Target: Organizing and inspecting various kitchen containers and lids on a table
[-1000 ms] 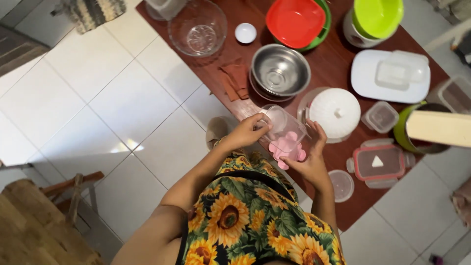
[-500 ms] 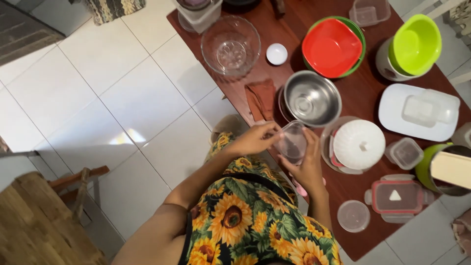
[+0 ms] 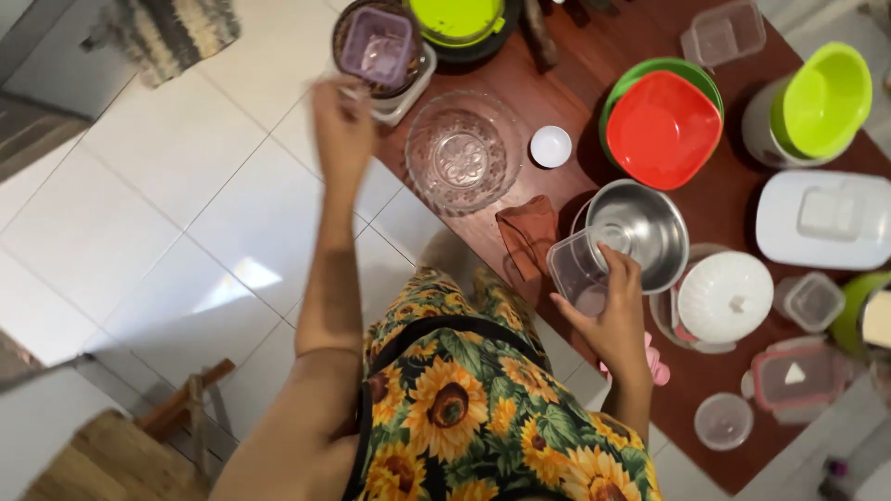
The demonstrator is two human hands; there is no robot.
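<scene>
- The left hand [image 3: 342,125] is stretched far out to the purple square container [image 3: 376,46], which stands left of the glass bowl [image 3: 462,153] at the counter's edge. The hand is blurred, so I cannot tell if its fingers are spread or pinching something.
- The right hand [image 3: 611,311] is wrapped around a clear plastic tub [image 3: 577,269], tilted and lifted, just right of the folded brown cloth [image 3: 527,232] and touching the steel bowl [image 3: 640,234].
- In my judgement, the tub should be kept steady and away from the steel bowl while the other arm reaches, and the far container gripped by its walls.
- The counter [image 3: 575,102] is dark red wood, crowded: right of the glass bowl are a small white lid [image 3: 550,146], a red dish [image 3: 664,130], a lime bowl [image 3: 826,93] and a white domed cover [image 3: 724,299].
- The floor [image 3: 186,204] left of the counter has big white tiles, with a striped mat [image 3: 172,28] far left.
</scene>
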